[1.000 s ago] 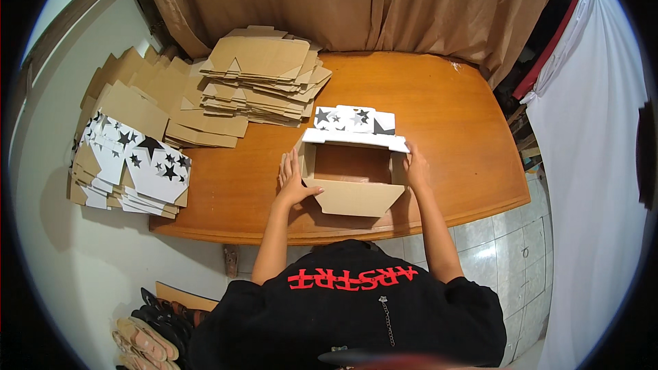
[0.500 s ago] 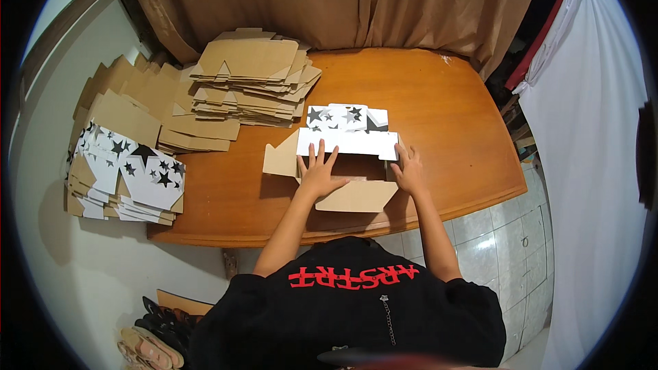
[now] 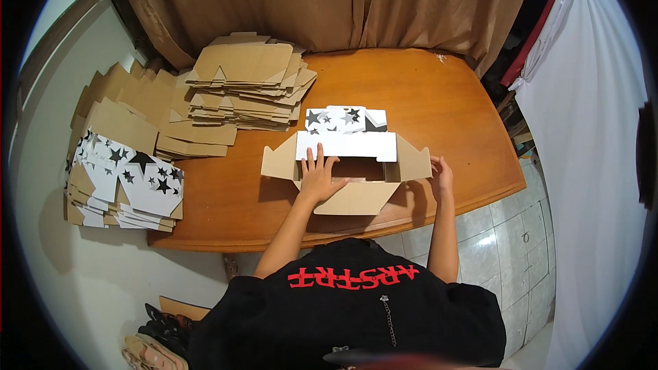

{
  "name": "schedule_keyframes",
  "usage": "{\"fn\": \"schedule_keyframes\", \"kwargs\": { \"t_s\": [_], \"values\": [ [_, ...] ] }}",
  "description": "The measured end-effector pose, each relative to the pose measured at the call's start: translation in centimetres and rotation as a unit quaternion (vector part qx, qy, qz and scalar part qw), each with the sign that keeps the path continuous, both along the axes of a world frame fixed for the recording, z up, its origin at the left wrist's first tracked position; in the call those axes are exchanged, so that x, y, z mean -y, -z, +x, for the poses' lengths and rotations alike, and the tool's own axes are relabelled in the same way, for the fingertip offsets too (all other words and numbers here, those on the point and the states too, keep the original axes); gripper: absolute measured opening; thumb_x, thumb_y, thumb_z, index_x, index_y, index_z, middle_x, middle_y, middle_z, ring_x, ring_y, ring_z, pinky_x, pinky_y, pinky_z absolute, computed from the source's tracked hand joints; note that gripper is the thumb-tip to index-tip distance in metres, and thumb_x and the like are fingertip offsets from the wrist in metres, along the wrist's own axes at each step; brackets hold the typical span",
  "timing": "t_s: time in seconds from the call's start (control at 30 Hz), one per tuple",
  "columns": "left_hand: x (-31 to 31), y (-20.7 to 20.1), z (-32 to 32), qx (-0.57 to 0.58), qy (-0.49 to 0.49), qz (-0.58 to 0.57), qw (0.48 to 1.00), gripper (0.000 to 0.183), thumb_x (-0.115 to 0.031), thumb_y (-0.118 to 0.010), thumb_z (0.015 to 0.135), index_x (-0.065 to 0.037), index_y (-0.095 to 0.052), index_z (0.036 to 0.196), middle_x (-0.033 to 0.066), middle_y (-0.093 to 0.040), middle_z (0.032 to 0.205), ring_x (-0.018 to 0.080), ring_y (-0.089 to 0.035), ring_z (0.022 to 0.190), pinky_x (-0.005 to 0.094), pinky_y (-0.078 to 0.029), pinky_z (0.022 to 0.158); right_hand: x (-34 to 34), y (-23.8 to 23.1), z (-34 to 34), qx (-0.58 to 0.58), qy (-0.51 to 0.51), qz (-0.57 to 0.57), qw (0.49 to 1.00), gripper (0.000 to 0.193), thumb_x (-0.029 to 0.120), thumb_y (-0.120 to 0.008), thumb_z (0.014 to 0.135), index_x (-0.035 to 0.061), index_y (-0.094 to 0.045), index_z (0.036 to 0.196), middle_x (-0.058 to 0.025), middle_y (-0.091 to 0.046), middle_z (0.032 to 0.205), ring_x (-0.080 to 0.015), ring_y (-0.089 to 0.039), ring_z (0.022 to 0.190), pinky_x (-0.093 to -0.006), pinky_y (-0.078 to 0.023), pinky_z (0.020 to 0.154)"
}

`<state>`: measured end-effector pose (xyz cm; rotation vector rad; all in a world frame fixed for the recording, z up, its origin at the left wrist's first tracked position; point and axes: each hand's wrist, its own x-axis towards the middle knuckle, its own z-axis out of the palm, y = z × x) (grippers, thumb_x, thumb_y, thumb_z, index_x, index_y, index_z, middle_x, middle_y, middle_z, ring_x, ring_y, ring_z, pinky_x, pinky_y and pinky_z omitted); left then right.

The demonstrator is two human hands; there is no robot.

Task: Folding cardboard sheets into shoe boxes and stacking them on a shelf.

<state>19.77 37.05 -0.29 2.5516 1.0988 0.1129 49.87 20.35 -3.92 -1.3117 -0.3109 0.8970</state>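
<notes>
Fingers of my left hand (image 3: 317, 177) are spread flat, palm down, pressing on the near-left corner of the half-folded cardboard box (image 3: 346, 168), fingertips reaching its white inner panel (image 3: 346, 145). My right hand (image 3: 441, 176) lies open against the box's right side, just beside the brown right flap (image 3: 413, 158); it grips nothing that I can make out, though the fisheye bend makes the finger contact hard to read.

I judge this to be the forming step: the walls stand up, the left flap (image 3: 279, 162) and right flap splay outward, the front flap (image 3: 356, 199) lies toward me, and the star-printed lid (image 3: 345, 118) lies back on the far side. The next move, as I read it, calls for holding the base down with one hand while the side flaps get tucked inward, with pressure along the creases, not the panels.

The box sits near the front rim of the wooden table (image 3: 445, 103), front flap almost at the rim, so there is little room on my side. Beyond and to the right the wood offers space. To the left, well apart, a stack of brown flat blanks (image 3: 243, 85) sits on the table, and a stack of star-printed blanks (image 3: 127, 181) lies past the table's left edge. A brown curtain (image 3: 329, 0) hangs behind.
</notes>
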Motion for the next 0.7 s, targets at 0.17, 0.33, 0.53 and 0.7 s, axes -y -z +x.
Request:
{"fn": "schedule_keyframes", "kwargs": {
  "t_s": [0.17, 0.33, 0.53, 0.7],
  "values": [
    [0.3, -0.2, 0.0, -0.012, 0.004, 0.015, 1.000, 0.070, -0.060, -0.054, 0.074, -0.015, -0.048, 0.126, 0.0229, 0.002, 0.147, 0.0459, 0.006, 0.134, 0.0584, -0.002, 0.105, -3.7, -3.6, -4.0, 0.136, -0.006, 0.042, 0.990, 0.019, 0.015, -0.054, 0.087, 0.0053, -0.060, 0.102, -0.0095, -0.057, 0.106, -0.0191, -0.054, 0.094, -0.0303, -0.043, 0.082],
    [0.7, -0.7, 0.2, -0.024, -0.002, 0.057, 0.998, 0.079, -0.064, -0.049, 0.074, -0.011, -0.043, 0.133, 0.0235, 0.000, 0.147, 0.0423, 0.007, 0.135, 0.0591, 0.002, 0.104, -8.5, -2.3, -8.3, 0.428, 0.026, -0.053, 0.902, 0.048, 0.019, -0.072, 0.070, 0.0067, -0.053, 0.111, -0.0194, -0.042, 0.116, -0.0343, -0.043, 0.108, -0.0407, -0.037, 0.092],
    [0.8, 0.5, 0.5, 0.001, -0.016, 0.076, 0.997, 0.084, -0.067, -0.048, 0.073, -0.014, -0.037, 0.137, 0.0229, 0.001, 0.147, 0.0411, 0.008, 0.135, 0.0591, 0.004, 0.103, -9.6, -1.6, -11.2, 0.576, 0.001, -0.201, 0.792, 0.069, 0.022, -0.075, 0.067, 0.0092, -0.041, 0.126, -0.0253, -0.032, 0.132, -0.0411, -0.036, 0.117, -0.0473, -0.033, 0.094],
    [0.8, 0.2, 0.4, -0.003, -0.018, 0.065, 0.998, 0.086, -0.069, -0.047, 0.072, -0.015, -0.035, 0.137, 0.0228, 0.001, 0.147, 0.0407, 0.009, 0.135, 0.0587, 0.004, 0.104, -9.8, -1.3, -11.1, 0.593, -0.007, -0.216, 0.776, 0.072, 0.022, -0.076, 0.066, 0.0080, -0.040, 0.126, -0.0247, -0.032, 0.132, -0.0404, -0.037, 0.117, -0.0485, -0.033, 0.093]
  ]
}}
